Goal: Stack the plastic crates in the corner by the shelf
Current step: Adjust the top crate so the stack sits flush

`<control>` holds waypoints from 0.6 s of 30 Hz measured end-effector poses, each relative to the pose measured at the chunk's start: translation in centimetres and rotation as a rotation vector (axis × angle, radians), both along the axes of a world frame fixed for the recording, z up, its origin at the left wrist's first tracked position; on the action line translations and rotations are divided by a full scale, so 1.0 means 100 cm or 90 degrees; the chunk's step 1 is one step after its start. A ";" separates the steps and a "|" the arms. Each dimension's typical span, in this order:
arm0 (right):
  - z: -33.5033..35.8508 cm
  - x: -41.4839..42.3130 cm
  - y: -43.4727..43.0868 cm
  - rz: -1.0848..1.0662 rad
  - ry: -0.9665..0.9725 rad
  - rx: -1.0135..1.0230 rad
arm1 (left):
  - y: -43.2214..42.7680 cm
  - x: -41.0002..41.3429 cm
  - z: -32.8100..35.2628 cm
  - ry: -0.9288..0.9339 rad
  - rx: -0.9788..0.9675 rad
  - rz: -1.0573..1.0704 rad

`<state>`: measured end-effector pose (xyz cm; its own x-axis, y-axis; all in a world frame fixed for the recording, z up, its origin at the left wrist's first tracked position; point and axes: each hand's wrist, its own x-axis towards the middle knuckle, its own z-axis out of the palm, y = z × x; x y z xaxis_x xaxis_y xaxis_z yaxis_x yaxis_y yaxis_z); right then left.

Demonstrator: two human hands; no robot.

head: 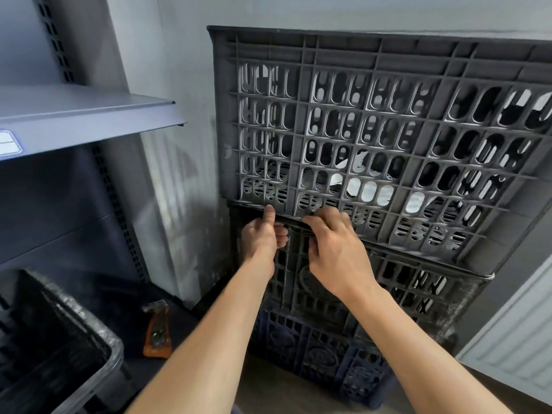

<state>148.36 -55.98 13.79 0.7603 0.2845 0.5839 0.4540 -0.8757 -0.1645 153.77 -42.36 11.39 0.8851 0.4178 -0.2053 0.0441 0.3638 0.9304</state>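
The left hand [263, 236] and right hand [336, 249], close together, grip the bottom edge of the grey crate [373, 130], stacked on the black crate [397, 294].

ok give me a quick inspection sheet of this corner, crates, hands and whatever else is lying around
surface: tan floor shows in front of the stack
job's things: grey crate on black crate on blue crate
clutter: orange object on the floor; black bin lower left
grippers: left hand and right hand curl at the grey crate's lower edge
cables: nothing seen
surroundings: grey shelf left, wall behind, white panel right
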 end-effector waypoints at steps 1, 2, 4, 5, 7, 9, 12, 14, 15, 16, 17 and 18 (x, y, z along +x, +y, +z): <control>0.000 0.000 0.000 -0.004 -0.004 0.001 | -0.001 0.000 0.000 0.000 -0.002 0.006; 0.000 0.001 0.001 -0.008 -0.008 0.001 | -0.001 0.000 0.001 -0.001 -0.006 0.010; -0.001 0.003 0.002 -0.019 -0.013 -0.010 | -0.002 0.000 0.002 -0.002 -0.007 0.017; -0.001 0.003 0.002 -0.024 -0.014 -0.018 | -0.003 0.001 0.002 -0.001 -0.005 0.017; -0.001 0.004 0.003 -0.031 -0.017 -0.029 | -0.002 0.000 0.003 0.000 -0.002 0.007; 0.000 0.004 0.004 -0.037 -0.019 -0.034 | 0.001 -0.002 0.003 0.000 -0.003 -0.014; -0.001 0.005 0.005 -0.046 -0.023 -0.038 | 0.005 -0.006 0.003 -0.010 -0.011 -0.053; -0.001 0.005 0.006 -0.052 -0.024 -0.034 | 0.006 -0.007 0.002 -0.020 -0.007 -0.072; -0.002 0.005 0.006 -0.054 -0.025 -0.033 | 0.007 -0.007 0.001 -0.024 -0.006 -0.078; -0.001 0.005 0.007 -0.055 -0.025 -0.034 | 0.008 -0.007 0.001 -0.025 -0.008 -0.081; -0.001 0.004 0.007 -0.056 -0.024 -0.036 | 0.008 -0.007 0.000 -0.027 -0.012 -0.080; -0.001 0.004 0.007 -0.057 -0.022 -0.038 | 0.008 -0.007 0.000 -0.029 -0.016 -0.077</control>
